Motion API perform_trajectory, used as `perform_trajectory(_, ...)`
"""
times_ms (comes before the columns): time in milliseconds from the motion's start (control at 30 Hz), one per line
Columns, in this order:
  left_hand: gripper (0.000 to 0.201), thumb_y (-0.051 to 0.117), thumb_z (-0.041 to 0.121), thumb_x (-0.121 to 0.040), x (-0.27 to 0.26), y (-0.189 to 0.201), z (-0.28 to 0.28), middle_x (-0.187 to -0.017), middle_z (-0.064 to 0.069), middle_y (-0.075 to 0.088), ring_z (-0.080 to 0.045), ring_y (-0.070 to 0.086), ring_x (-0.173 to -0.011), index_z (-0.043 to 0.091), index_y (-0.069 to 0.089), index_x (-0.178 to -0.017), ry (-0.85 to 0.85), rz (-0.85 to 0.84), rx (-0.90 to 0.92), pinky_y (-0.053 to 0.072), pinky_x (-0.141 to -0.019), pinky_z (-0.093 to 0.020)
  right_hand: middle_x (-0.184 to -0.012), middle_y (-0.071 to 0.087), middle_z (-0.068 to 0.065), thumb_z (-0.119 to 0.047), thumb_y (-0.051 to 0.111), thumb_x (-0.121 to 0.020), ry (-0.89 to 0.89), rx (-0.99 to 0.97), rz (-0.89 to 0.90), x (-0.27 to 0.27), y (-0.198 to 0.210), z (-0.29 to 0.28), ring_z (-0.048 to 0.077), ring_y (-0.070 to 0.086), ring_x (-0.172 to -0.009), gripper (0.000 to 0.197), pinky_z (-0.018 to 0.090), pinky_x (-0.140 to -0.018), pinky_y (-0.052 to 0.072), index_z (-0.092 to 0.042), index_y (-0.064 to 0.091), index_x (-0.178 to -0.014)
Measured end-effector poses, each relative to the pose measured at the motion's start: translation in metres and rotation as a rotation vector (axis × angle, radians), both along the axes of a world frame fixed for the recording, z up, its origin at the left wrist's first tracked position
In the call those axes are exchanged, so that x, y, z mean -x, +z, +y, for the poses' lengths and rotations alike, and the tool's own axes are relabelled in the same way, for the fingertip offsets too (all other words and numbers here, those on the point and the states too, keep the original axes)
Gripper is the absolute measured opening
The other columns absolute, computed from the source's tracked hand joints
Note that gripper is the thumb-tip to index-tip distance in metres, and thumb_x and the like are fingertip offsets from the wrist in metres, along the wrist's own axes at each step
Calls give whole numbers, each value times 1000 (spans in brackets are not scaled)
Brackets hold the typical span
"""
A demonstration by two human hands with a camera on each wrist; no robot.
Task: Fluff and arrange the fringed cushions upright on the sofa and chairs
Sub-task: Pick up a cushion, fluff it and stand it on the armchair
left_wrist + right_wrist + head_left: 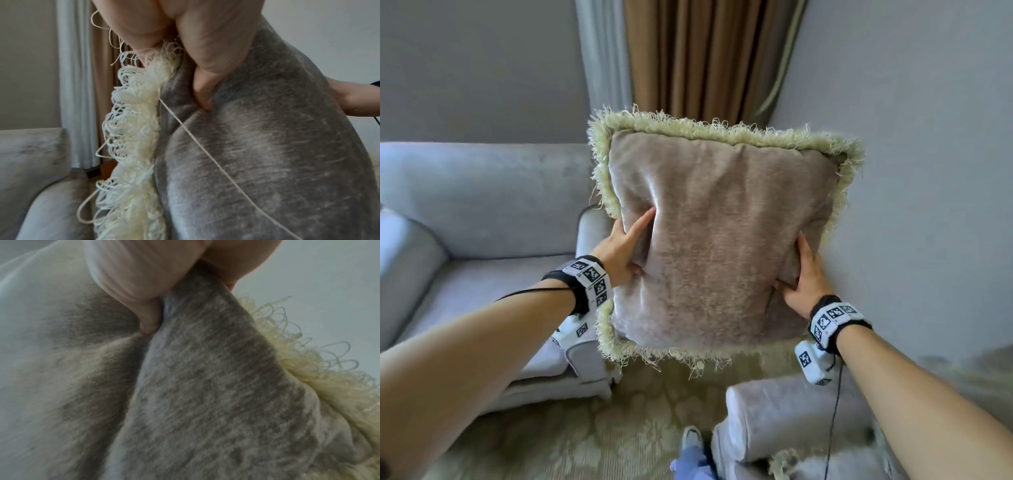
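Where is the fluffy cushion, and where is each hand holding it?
cushion [715,240], head view, middle of its face.
left hand [621,253], head view, back of hand.
right hand [806,281], head view, back of hand.

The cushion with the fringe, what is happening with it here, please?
A person holds the fringed cushion up in the air with both hands, one on each side edge. The left hand grips its left side, thumb pressed into the fabric; the right hand grips its right side the same way. It is lifted above the carpet, between the grey sofa and a chair, and not yet set down on either.
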State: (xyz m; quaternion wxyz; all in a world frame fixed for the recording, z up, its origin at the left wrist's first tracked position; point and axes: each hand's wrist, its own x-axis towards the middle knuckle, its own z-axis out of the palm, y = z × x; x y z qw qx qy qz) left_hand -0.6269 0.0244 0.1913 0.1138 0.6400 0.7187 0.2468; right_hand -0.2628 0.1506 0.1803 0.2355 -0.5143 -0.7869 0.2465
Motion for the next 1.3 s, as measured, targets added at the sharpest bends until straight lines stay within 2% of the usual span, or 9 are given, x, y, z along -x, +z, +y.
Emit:
perform_trajectory(100, 127, 72, 2, -64, 41, -4, 6, -147, -21, 15, -46, 47, -119, 62, -13, -136, 84, -3, -12, 45, -95, -40, -157, 16, 5, -23, 78, -76, 108, -3, -19, 59, -3, 47, 29, 31, -140, 116, 35, -112, 25, -60, -11, -141)
perform_trajectory(200, 125, 68, 3, -63, 83, -11, 6, -148, -22, 14, -48, 49, -117, 64, -14, -135, 216, -12, -9, 49, -92, -45, -156, 17, 6, -21, 76, -77, 241, -8, -34, 124, -3, 92, 31, 34, -138, 115, 35, -111, 27, -62, -12, -139)
perform_trajectory(400, 123, 71, 8, -64, 167, -12, -24, -150, -19, 13, -48, 42, -124, 60, -12, -138, 511, 10, 35, 46, -97, -47, -152, 22, 9, -20, 72, -81, 498, 2, -100, 271, 0, 140, 34, 39, -132, 107, 40, -109, 36, -47, -7, -148)
perform_trajectory(567, 123, 72, 7, -66, 236, -20, -75, -153, -22, 4, -51, 41, -124, 58, -14, -138, 710, 14, 87, 47, -96, -49, -152, 22, 15, -19, 70, -80, 690, 7, -99, 397, -13, 133, 37, 31, -138, 106, 45, -114, 30, -40, -6, -151)
perform_trajectory(667, 125, 70, 7, -65, 277, -28, -106, -152, -25, 4, -53, 42, -123, 63, -18, -135, 772, 8, 108, 46, -97, -50, -152, 20, 17, -16, 68, -80, 759, 4, -117, 465, -24, 116, 38, 30, -138, 104, 41, -114, 29, -37, -4, -152)
perform_trajectory(900, 123, 65, 1, -70, 380, -35, -156, -142, -28, 22, -52, 51, -107, 67, -21, -130, 905, 28, 109, 50, -85, -52, -151, 21, 14, -18, 66, -84, 836, 37, -146, 607, -37, 77, 40, 42, -129, 101, 40, -106, 39, -43, -5, -150)
perform_trajectory(1067, 114, 61, 1, -71, 439, -37, -165, -135, -26, 27, -50, 53, -101, 58, -12, -139, 979, 3, 161, 50, -85, -50, -149, 23, 10, -15, 63, -85, 894, 58, -138, 681, -47, 71, 39, 39, -132, 99, 40, -108, 38, -40, -7, -151)
perform_trajectory(1200, 107, 59, 3, -72, 483, -37, -153, -142, -26, 21, -50, 53, -104, 47, -2, -147, 1022, -8, 190, 49, -86, -45, -147, 24, 9, -11, 60, -84, 904, 52, -129, 736, -51, 81, 39, 45, -126, 97, 39, -102, 42, -40, -4, -151)
perform_trajectory(1300, 109, 59, 4, -70, 514, -40, -143, -143, -26, 20, -51, 53, -104, 52, -5, -144, 1030, -20, 189, 50, -85, -46, -147, 24, 10, -10, 61, -84, 906, 68, -113, 767, -54, 93, 40, 44, -126, 97, 40, -104, 41, -40, -3, -151)
